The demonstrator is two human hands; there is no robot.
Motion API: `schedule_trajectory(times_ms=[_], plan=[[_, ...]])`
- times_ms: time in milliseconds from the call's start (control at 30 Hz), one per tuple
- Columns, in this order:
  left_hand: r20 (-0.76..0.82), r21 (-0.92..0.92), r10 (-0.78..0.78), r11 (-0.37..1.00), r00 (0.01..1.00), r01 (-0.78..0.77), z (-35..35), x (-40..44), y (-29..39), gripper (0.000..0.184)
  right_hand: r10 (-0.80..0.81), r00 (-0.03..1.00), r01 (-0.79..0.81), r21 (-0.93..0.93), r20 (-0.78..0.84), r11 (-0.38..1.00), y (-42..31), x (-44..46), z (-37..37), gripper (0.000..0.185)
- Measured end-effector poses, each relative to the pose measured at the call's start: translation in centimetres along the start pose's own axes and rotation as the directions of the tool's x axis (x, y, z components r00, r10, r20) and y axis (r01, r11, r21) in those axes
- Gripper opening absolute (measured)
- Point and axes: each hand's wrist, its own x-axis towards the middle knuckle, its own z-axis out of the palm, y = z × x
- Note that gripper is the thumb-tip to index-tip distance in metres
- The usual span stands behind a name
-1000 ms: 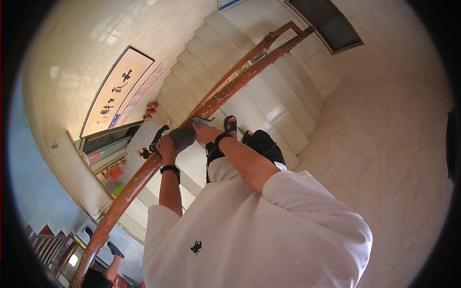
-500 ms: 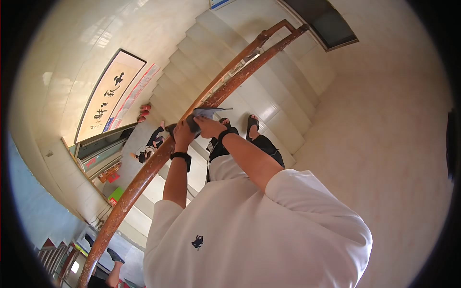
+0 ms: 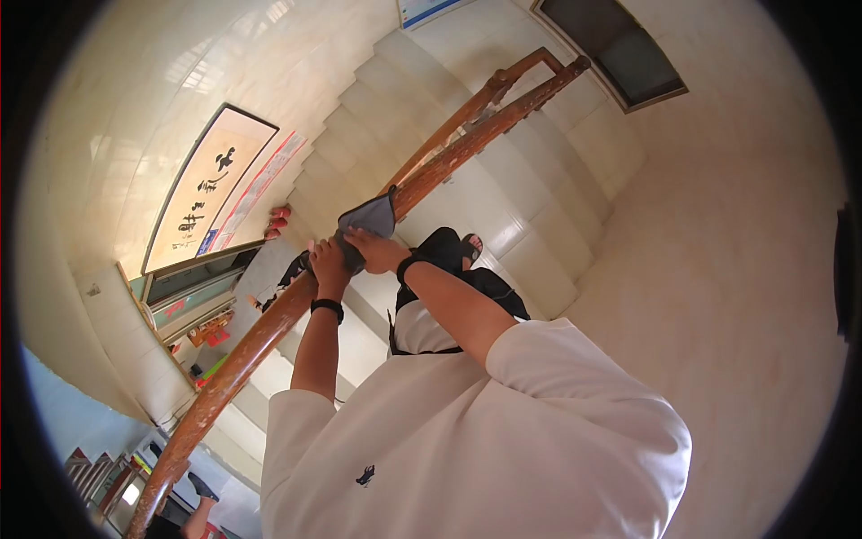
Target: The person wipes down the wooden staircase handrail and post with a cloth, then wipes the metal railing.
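A dark grey cloth [image 3: 370,216] lies over the worn reddish-brown wooden handrail [image 3: 260,332], and one flap of it spreads up along the rail. Both hands press the cloth around the rail, side by side. My left hand [image 3: 329,266], with a black band on the wrist, is closed over its lower end. Just to the right, my right hand [image 3: 379,252] has its fingers bent onto the cloth; a black band circles that wrist too. The rail under the cloth is hidden.
Pale stairs [image 3: 485,202] run beneath the rail, with my sandaled foot [image 3: 472,244] on them. A framed calligraphy sign [image 3: 208,190] hangs left. A person's leg [image 3: 199,514] shows at bottom left; another person [image 3: 294,269] is partly hidden behind the rail. A dark window [image 3: 615,49] is top right.
The cloth's flap has opened out upward along the rail. My feet have shifted on the stairs, and one is now hidden. The person beyond the rail is now more covered by it and my left hand.
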Motion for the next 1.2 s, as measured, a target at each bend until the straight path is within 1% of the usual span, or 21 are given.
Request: schedule_trajectory(times_ms=[33, 100, 133, 167, 200, 233, 333, 400, 433, 533, 567, 667, 700, 800, 833, 933, 967, 1067, 1100, 1133, 1200], plan=[[-0.002, -0.007, -0.021, 1.0, 1.0, 0.021, -0.1, 1.4, 2.4, 0.048, 0.0, 1.0, 0.0, -0.013, -0.021, 1.0, 2.2, 0.1, -0.9, 0.086], [-0.025, 0.022, 0.006, 1.0, 1.0, -0.006, 1.2, 4.2, 5.7, 0.047, 0.014, 0.997, -0.015, -0.016, -0.075, 1.0, 6.5, -0.2, -2.9, 0.086], [-0.025, 0.044, 0.041, 0.998, 0.999, -0.04, 1.9, 5.2, 6.8, 0.047, 0.088, 0.994, -0.09, -0.023, -0.058, 0.996, 7.3, -1.0, -4.1, 0.085], [-0.073, 0.058, 0.055, 0.997, 0.996, -0.051, 3.0, 6.2, 7.8, 0.052, 0.166, 0.985, -0.167, -0.032, -0.039, 0.985, 7.9, -2.3, -5.8, 0.085], [-0.046, 0.033, 0.066, 0.997, 0.997, -0.064, 2.7, 6.8, 8.6, 0.054, 0.241, 0.97, -0.242, -0.051, -0.025, 0.969, 8.7, -3.3, -7.3, 0.084], [-0.023, 0.006, 0.074, 0.997, 0.997, -0.074, 1.8, 7.6, 9.5, 0.057, 0.254, 0.967, -0.255, -0.113, -0.017, 0.96, 10.3, -3.7, -7.4, 0.082], [0.024, -0.019, 0.079, 0.997, 0.997, -0.078, 2.0, 7.5, 10.0, 0.065, 0.418, 0.907, -0.415, -0.06, 0.059, 0.908, 12.6, -4.8, -7.1, 0.078], [0.048, 0.013, 0.065, 0.998, 0.997, -0.066, 2.6, 7.7, 9.4, 0.068, 0.309, 0.95, -0.302, -0.118, 0.038, 0.946, 12.8, -5.5, -7.3, 0.078], [0.117, -0.005, 0.058, 0.998, 0.991, -0.058, 2.2, 7.4, 9.2, 0.069, 0.255, 0.967, -0.249, -0.151, 0.026, 0.957, 13.0, -5.6, -7.1, 0.079], [0.128, -0.058, -0.003, 0.998, 0.992, 0.011, 1.6, 6.3, 8.9, 0.072, 0.089, 0.995, -0.095, -0.119, -0.053, 0.988, 12.4, -5.1, -5.7, 0.08], [0.125, -0.077, 0.023, 0.997, 0.992, -0.013, 1.5, 5.8, 8.3, 0.073, 0.066, 0.998, -0.068, -0.11, -0.015, 0.992, 11.7, -4.6, -5.6, 0.08], [0.127, 0.013, 0.045, 0.999, 0.991, -0.047, 3.4, 5.5, 6.4, 0.074, 0.019, 0.997, -0.014, -0.07, 0.071, 0.997, 8.9, -3.7, -6.7, 0.079], [0.168, 0.081, 0.014, 0.996, 0.986, -0.028, 2.3, 5.9, 7.3, 0.071, 0.022, 0.996, -0.016, -0.073, 0.082, 0.997, 8.7, -3.4, -6.7, 0.079], [0.296, 0.189, -0.093, 0.981, 0.951, 0.038, 2.3, 7.5, 9.7, 0.066, 0.082, 0.988, -0.07, -0.097, 0.13, 0.993, 10.2, -3.7, -6.4, 0.08], [0.323, 0.197, -0.077, 0.98, 0.943, 0.013, 1.1, 8.2, 10.6, 0.062, 0.141, 0.972, -0.121, -0.116, 0.186, 0.986, 11.0, -3.6, -7.2, 0.083], [0.289, 0.253, -0.067, 0.968, 0.955, -0.009, 5.8, 10.4, 11.2, 0.061, 0.281, 0.952, -0.252, -0.207, 0.122, 0.945, 12.8, -4.2, -10.9, 0.084], [0.203, 0.255, -0.017, 0.966, 0.979, -0.036, 5.8, 10.9, 12.1, 0.059, 0.29, 0.952, -0.27, -0.186, 0.094, 0.945, 13.2, -4.6, -12.6, 0.082], [0.212, 0.197, 0.052, 0.976, 0.976, -0.095, 6.6, 13.4, 14.6, 0.056, 0.355, 0.935, -0.351, -0.232, -0.024, 0.907, 16.4, -3.6, -13.3, 0.075], [0.223, 0.197, 0.099, 0.97, 0.97, -0.144, 6.2, 13.5, 15.0, 0.054, 0.37, 0.927, -0.374, -0.198, -0.061, 0.906, 17.1, -3.7, -13.0, 0.075], [0.253, 0.185, 0.086, 0.973, 0.964, -0.135, 6.2, 13.8, 15.2, 0.057, 0.378, 0.925, -0.379, -0.175, -0.039, 0.909, 16.9, -4.5, -12.1, 0.076], [0.23, 0.177, 0.056, 0.979, 0.972, -0.098, 5.7, 14.0, 15.7, 0.061, 0.375, 0.926, -0.377, -0.167, -0.043, 0.911, 17.4, -4.7, -13.7, 0.077]])
